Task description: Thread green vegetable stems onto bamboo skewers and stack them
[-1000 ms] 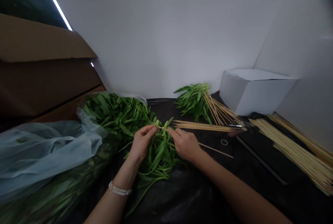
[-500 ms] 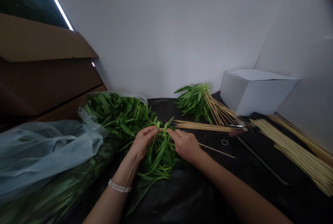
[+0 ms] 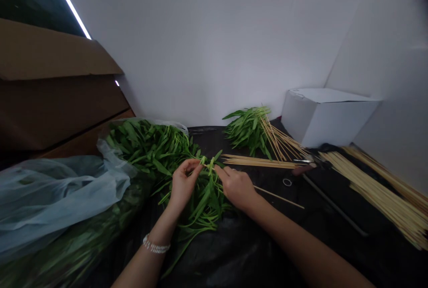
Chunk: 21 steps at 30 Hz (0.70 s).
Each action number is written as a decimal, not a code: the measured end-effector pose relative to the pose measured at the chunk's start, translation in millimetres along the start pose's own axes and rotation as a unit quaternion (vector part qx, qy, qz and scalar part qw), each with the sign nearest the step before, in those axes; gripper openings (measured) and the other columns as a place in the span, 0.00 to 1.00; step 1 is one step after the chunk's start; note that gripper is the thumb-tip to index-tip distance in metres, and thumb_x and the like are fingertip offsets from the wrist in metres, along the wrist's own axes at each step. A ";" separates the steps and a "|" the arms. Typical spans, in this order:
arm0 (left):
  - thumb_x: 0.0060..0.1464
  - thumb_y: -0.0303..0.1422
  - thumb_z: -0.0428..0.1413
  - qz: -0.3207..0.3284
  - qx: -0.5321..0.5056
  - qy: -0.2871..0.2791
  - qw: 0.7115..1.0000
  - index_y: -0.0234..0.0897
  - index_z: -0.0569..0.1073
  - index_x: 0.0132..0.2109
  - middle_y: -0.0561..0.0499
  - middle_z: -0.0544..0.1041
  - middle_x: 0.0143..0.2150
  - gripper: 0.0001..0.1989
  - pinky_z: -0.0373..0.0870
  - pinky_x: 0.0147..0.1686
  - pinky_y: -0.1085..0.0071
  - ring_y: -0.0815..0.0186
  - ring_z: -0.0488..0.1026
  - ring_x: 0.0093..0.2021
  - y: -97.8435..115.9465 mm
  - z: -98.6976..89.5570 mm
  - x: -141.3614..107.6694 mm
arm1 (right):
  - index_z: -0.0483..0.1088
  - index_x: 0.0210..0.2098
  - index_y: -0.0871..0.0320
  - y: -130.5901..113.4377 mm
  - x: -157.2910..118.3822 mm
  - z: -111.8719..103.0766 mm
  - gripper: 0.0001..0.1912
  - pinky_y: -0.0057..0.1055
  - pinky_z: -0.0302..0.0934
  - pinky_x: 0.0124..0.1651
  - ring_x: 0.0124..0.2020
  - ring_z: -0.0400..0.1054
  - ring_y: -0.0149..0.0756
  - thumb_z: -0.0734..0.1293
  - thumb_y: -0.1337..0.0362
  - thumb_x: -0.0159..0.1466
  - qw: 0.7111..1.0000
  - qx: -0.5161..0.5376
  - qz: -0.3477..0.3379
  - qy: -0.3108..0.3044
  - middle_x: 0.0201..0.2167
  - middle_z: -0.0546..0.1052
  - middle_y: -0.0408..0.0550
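Observation:
Near the middle, my right hand (image 3: 238, 186) is closed around a thin bamboo skewer (image 3: 281, 199), whose rear end sticks out behind the hand to the right. Folded green stems (image 3: 211, 165) of long-leaved greens, which look like water spinach, sit on the skewer in front of my right fingers. My left hand (image 3: 185, 183) pinches a second folded stem (image 3: 202, 160) at the skewer's tip, thumb against fingers. Below both hands, the leaves (image 3: 207, 203) hang and spread over the black surface. A beaded bracelet (image 3: 156, 246) is on the left wrist.
Loose greens (image 3: 147, 145) fill a clear plastic bag (image 3: 67, 190) at left, beside a cardboard box (image 3: 60, 109). Skewered greens (image 3: 247, 127) lie at the back, near loose skewers (image 3: 257, 161). Right are a white box (image 3: 327, 118), a metal ring (image 3: 286, 182) and skewer bundles (image 3: 377, 190).
My left fingers have lifted and curled a little around the stem at the skewer's tip. The right hand keeps its hold; the skewer's rear end has shifted slightly down and right.

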<state>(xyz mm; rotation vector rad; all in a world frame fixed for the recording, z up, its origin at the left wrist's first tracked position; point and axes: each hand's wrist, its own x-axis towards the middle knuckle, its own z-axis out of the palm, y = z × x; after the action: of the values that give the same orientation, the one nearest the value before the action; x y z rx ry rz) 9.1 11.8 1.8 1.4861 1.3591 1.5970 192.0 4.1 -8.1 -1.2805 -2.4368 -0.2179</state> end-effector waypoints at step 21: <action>0.49 0.40 0.63 -0.010 0.008 -0.045 0.999 0.35 0.77 0.45 0.46 0.82 0.37 0.17 0.71 0.45 0.67 0.61 0.78 0.39 7.3 1.5 -3.6 | 0.64 0.61 0.57 12.1 4.2 -1.8 0.24 0.27 0.63 0.39 0.38 0.72 0.36 0.56 0.71 0.66 0.998 0.046 0.029 0.034 0.42 0.77 0.53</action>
<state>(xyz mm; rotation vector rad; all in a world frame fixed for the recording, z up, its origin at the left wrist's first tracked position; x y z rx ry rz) 12.9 6.6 7.0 1.5301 1.3348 1.4916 200.1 13.7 -5.2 -1.2807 -2.3212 -0.1283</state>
